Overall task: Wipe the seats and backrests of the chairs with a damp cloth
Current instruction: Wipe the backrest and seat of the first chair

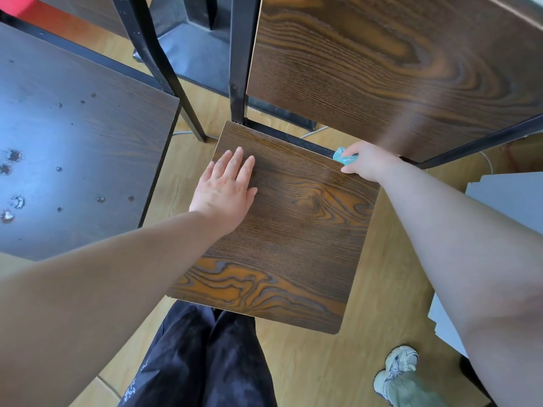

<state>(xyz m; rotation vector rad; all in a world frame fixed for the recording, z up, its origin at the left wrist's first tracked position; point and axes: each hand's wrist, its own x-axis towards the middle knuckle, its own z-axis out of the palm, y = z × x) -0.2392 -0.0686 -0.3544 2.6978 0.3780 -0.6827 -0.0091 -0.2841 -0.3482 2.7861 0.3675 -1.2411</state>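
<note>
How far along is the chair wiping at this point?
Done: nothing provably; the seat shows no clear wipe marks. In hand: the right hand grips the cloth at the seat's back edge while the left hand rests flat on it. Left: this chair's backrest, and the left chair, whose seat shows spots.

Bright daylight threw bluish glare across the table (58,127) at nine o'clock. The backrest (382,69) at one o'clock looked smeared, and the frame edges bowed outward.
</note>
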